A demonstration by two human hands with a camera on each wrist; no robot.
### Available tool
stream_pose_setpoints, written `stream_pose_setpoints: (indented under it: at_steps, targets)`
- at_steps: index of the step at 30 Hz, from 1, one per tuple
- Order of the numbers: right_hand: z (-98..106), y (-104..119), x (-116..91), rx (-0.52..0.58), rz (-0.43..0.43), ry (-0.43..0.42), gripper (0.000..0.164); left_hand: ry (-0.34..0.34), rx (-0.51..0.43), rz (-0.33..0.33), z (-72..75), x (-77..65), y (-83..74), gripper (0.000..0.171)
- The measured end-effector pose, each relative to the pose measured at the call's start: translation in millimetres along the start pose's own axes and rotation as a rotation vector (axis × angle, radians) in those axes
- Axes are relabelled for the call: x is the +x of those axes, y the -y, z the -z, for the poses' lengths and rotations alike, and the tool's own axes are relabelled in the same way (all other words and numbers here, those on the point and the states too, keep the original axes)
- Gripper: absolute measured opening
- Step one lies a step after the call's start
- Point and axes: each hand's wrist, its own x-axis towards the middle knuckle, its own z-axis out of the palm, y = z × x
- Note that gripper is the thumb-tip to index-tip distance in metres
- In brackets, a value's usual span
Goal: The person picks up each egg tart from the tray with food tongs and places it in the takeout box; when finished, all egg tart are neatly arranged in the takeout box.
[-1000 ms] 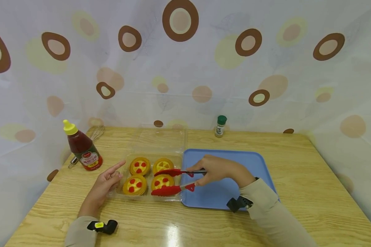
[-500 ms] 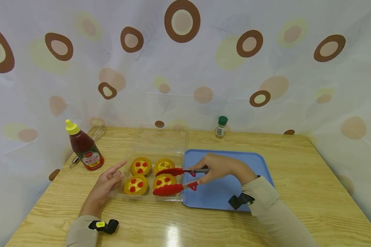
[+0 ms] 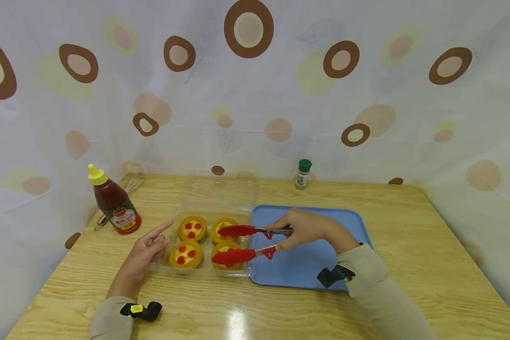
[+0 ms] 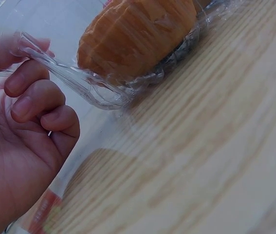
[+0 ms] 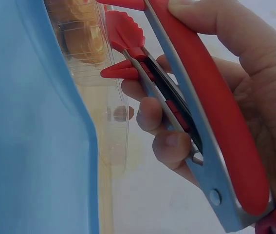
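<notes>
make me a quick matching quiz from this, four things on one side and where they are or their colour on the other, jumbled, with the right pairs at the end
Things
1. tongs
2. tarts
3. tray
4. bottle

Place or colour
A. blue, to the right of the clear box
B. gripped by the right hand
C. yellow cap, to the left of the box
D. sitting inside the box

Pairs: 1-B, 2-D, 3-A, 4-C

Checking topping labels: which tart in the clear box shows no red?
The back right tart, partly hidden by the red tongs: its visible topping is yellow. The back left tart, front left tart and front right tart show red.
</notes>
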Motion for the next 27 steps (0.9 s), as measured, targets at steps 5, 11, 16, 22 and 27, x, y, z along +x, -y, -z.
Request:
stream_pose_setpoints:
  at_steps: [5,11,16,22,27]
  targets:
    - [-3,-7,-8,0.036,0.016,-0.046,0.052,0.003,0.005,0.000,0.4,0.0,0.1,0.049]
    - [-6,-12,-19,0.044,0.009,-0.104,0.055,0.006,0.013,-0.003,0.2,0.0,-0.6,0.049]
    - [-9,-14,-31,0.055,-0.006,-0.143,0.058,0.010,0.008,-0.003,-0.3,0.1,-0.7,0.049]
    - [-10,-18,-46,0.050,-0.038,-0.190,0.063,0.004,0.000,-0.008,-0.6,0.1,0.2,0.048]
    - [-12,-20,-62,0.025,-0.077,-0.247,0.067,0.004,-0.004,-0.009,0.2,-0.2,1.0,0.047]
